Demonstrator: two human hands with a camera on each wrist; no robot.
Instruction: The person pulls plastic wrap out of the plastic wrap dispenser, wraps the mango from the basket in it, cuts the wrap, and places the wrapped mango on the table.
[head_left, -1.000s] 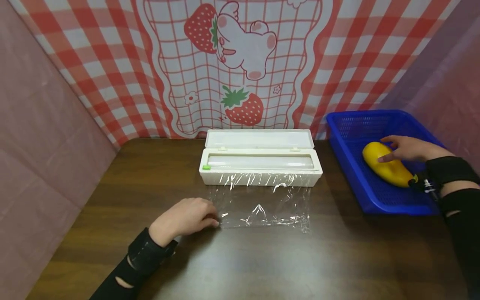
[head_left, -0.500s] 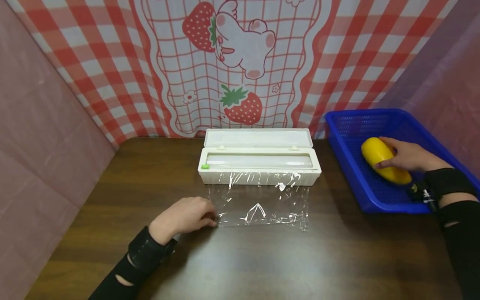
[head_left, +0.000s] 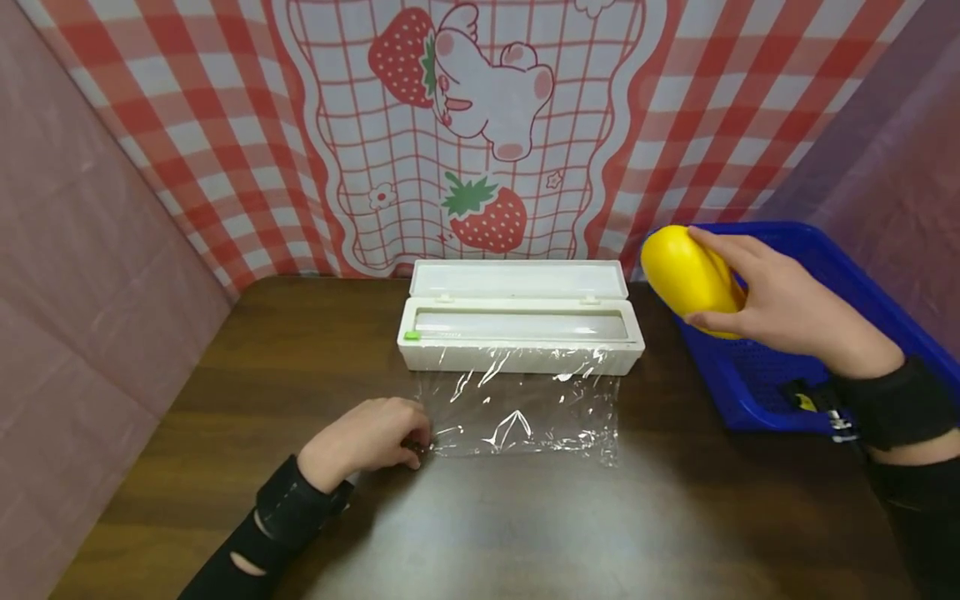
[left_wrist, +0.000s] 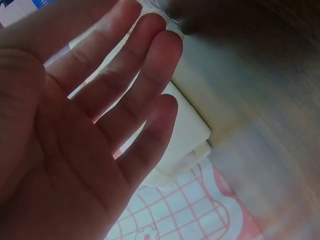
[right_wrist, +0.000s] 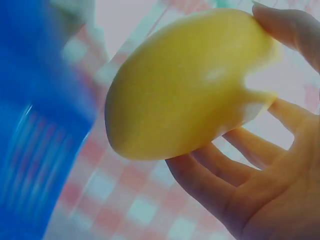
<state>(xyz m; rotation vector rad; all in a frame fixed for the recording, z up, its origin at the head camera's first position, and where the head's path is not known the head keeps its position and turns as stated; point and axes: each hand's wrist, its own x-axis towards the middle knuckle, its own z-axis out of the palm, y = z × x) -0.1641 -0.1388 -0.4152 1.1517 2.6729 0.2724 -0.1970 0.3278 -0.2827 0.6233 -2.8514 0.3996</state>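
My right hand (head_left: 787, 304) grips a smooth yellow mango-like fruit (head_left: 686, 271), thumb on one side and fingers on the other. It hangs above the left rim of the blue basket (head_left: 701, 367). In the right wrist view the fruit (right_wrist: 185, 90) fills the middle, its rounded end away from the palm. My left hand (head_left: 371, 437) rests on the table at the left corner of a sheet of clear cling film (head_left: 517, 408). Its thumb stands a little apart from the index finger, and the left wrist view shows extended fingers (left_wrist: 155, 60). The film runs out of a white dispenser box (head_left: 521, 358).
The dispenser's lid (head_left: 517, 277) is raised at the back, and a green slider (head_left: 412, 335) sits at its left front. A red-checked cloth (head_left: 247, 150) hangs behind the brown wooden table (head_left: 487, 533). Pink cloth (head_left: 90, 250) borders the left side.
My right hand has closed round the yellow fruit and lifted it up and left out of the basket. The left thumb has moved slightly away from the index finger.
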